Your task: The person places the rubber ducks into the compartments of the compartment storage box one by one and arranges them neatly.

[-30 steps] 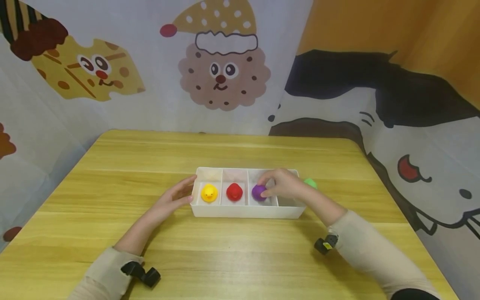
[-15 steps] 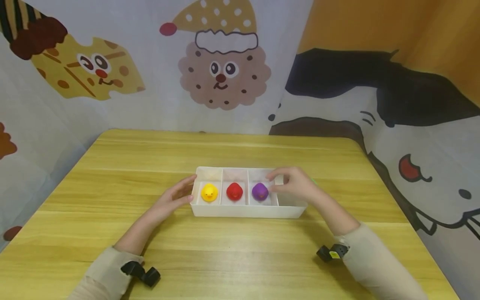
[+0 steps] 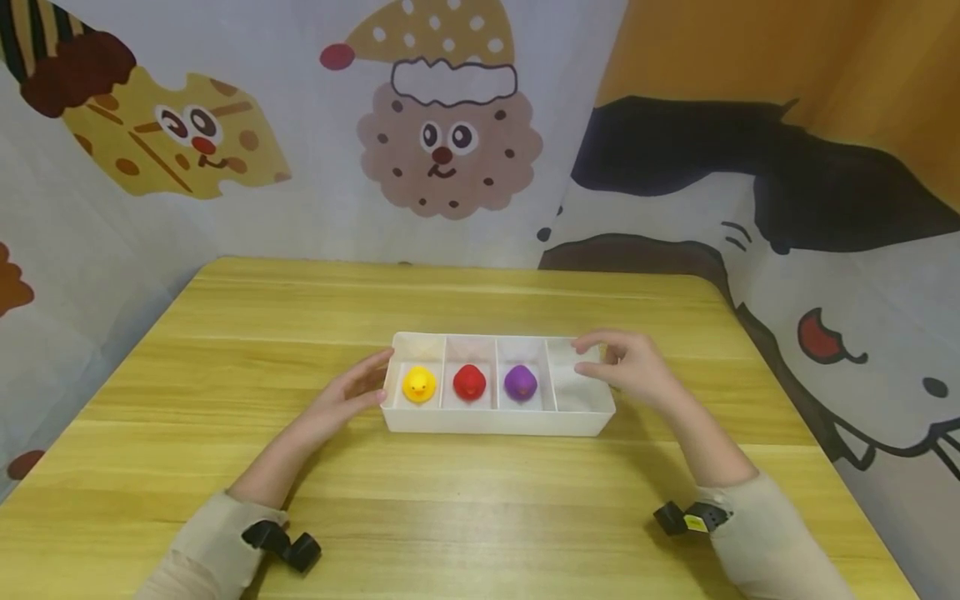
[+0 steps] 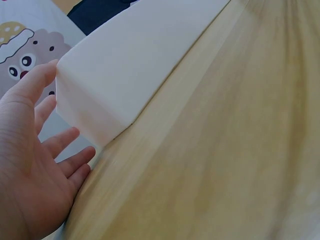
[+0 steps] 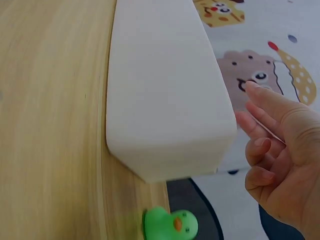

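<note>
A white box (image 3: 495, 422) with a row of compartments stands on the table. From left to right it holds a yellow rubber duck (image 3: 418, 384), a red rubber duck (image 3: 469, 382) and a purple rubber duck (image 3: 521, 383); the rightmost compartment is bare. My left hand (image 3: 348, 392) rests at the box's left end, thumb and fingertips at its edges. Over the right end hovers my right hand (image 3: 626, 362), thumb and forefinger apart with nothing between them. A green rubber duck (image 5: 170, 224) sits past the box's right end in the right wrist view; the right hand hides it in the head view.
The wooden table (image 3: 465, 517) reaches back to a cloth (image 3: 300, 225) printed with cartoon figures. Each sleeve carries a black wrist camera, one on the left (image 3: 281, 546) and one on the right (image 3: 690, 518).
My right hand has let go of the purple duck and moved right, to the box's right end. The purple duck stays in its compartment. My left hand has not moved.
</note>
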`<state>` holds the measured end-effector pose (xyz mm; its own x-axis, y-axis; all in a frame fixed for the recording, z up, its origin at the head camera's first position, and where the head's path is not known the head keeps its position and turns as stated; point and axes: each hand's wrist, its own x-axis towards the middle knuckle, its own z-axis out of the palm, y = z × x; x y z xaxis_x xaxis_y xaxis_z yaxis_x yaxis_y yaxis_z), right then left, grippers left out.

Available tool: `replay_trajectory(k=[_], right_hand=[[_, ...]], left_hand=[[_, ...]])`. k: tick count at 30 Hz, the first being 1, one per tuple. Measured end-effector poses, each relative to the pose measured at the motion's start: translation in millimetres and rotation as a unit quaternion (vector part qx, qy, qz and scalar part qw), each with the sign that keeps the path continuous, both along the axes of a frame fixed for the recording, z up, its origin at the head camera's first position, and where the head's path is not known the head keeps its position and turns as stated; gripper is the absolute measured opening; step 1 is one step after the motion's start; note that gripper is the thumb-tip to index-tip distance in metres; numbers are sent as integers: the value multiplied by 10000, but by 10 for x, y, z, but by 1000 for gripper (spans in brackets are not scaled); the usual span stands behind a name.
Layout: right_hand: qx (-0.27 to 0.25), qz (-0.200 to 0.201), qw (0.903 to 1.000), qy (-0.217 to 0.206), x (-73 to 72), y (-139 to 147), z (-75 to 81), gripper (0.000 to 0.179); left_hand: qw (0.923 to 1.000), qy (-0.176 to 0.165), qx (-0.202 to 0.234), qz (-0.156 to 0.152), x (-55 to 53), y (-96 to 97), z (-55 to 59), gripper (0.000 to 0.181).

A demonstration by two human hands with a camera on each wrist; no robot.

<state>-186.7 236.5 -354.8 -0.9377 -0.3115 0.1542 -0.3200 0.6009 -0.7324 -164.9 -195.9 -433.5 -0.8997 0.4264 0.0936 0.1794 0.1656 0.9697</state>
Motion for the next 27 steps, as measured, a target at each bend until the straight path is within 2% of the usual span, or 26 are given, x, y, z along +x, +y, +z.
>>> replay_trajectory(k=[12, 20, 27], right_hand=[[-122, -736, 9972, -24, 44, 365, -41, 34], [-97, -918, 9957, -43, 22, 568, -172, 37], [-48, -1035, 9943, -240, -12, 677, -282, 38]], left_hand=[[10000, 4, 10, -38, -5, -12, -5, 59], [10000, 18, 38, -41, -5, -8, -9, 60], [10000, 68, 52, -48, -7, -7, -21, 60]])
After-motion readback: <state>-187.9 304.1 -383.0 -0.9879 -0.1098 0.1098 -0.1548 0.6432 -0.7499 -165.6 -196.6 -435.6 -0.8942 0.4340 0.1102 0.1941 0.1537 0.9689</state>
